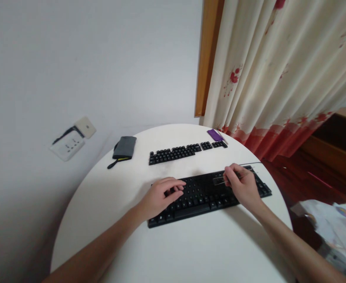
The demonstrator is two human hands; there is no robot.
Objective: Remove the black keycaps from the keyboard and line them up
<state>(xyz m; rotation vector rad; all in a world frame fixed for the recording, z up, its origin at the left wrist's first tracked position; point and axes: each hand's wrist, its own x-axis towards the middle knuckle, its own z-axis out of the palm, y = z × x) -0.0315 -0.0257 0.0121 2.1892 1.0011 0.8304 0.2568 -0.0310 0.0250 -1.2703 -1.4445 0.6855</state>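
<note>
A black keyboard (192, 212) lies across the white round table, its upper middle part without keycaps and its lower rows still capped. Over its left part rests my left hand (163, 194), fingers stretched and slightly bent, thumb apart, nothing visible in it. My right hand (241, 182) is closed on a wire keycap puller (219, 181), whose looped end points left just above the right half of the keyboard. Whether the loop touches a key I cannot tell. Behind the keyboard, loose black keycaps (173, 154) are laid out in rows.
A grey pouch (125, 147) with a dark strap lies at the table's (102, 204) back left. Near the back right edge is a purple item (215, 135). A cable (248, 163) runs off the right side. A wall socket (68, 145) and a curtain (249, 78) border the table.
</note>
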